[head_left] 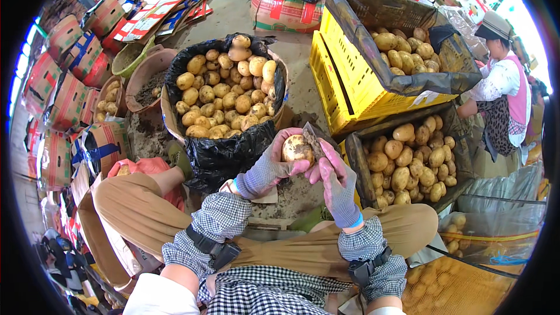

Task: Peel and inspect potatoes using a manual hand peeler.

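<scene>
Between the tub and the crates, my left hand (265, 170), in a grey and pink glove, closes around a pale brown potato (295, 149) with dark dirt on its skin. My right hand (339, 184), in a matching glove, pinches a grey, dirt-caked, pointed blade-like piece (314, 140) against the potato's right side. The fingers hide its lower end, so its exact kind is unclear. Just beyond my left hand stands a round tub lined with black plastic (224, 163), heaped with potatoes (224, 90). Close by my right hand is a dark-lined crate (363, 178) of potatoes (411, 160).
Yellow crates (350, 41) stand stacked at the right, the upper one holding potatoes. A person in a pink apron (517, 93) sits beyond them. A pink basin (140, 76) contains soil. Cardboard boxes (67, 102) pile up at the left; flattened cardboard (160, 14) lies behind.
</scene>
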A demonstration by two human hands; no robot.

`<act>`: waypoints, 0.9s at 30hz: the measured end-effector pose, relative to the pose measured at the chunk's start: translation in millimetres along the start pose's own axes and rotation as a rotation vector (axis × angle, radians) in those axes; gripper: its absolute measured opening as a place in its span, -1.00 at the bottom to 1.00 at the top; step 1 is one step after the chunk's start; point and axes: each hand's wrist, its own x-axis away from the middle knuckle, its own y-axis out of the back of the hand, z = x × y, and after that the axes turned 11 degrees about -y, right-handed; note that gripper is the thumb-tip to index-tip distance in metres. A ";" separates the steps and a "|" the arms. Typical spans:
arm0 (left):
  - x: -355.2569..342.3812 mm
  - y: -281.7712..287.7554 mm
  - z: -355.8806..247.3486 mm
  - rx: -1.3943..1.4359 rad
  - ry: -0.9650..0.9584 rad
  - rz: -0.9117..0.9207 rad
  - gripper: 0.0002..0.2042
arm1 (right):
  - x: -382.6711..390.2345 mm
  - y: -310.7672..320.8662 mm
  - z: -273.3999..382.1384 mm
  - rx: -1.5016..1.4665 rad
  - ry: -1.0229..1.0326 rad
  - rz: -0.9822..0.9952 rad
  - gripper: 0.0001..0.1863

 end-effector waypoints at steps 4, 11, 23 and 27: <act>8.4 10.2 6.2 0.000 0.045 0.061 -0.31 | 3.2 -8.6 0.3 0.010 -0.092 0.107 -0.59; 12.0 17.2 6.4 -0.140 0.052 -0.003 -0.33 | -5.8 0.3 -3.8 0.097 -0.078 0.022 -0.60; 26.6 22.4 22.3 0.047 0.055 -0.094 -0.43 | -14.5 -1.5 -13.7 -0.118 -0.239 0.122 -0.57; 23.8 17.8 18.1 0.209 0.102 -0.108 -0.36 | -15.2 5.9 -14.0 -0.048 -0.195 0.090 -0.57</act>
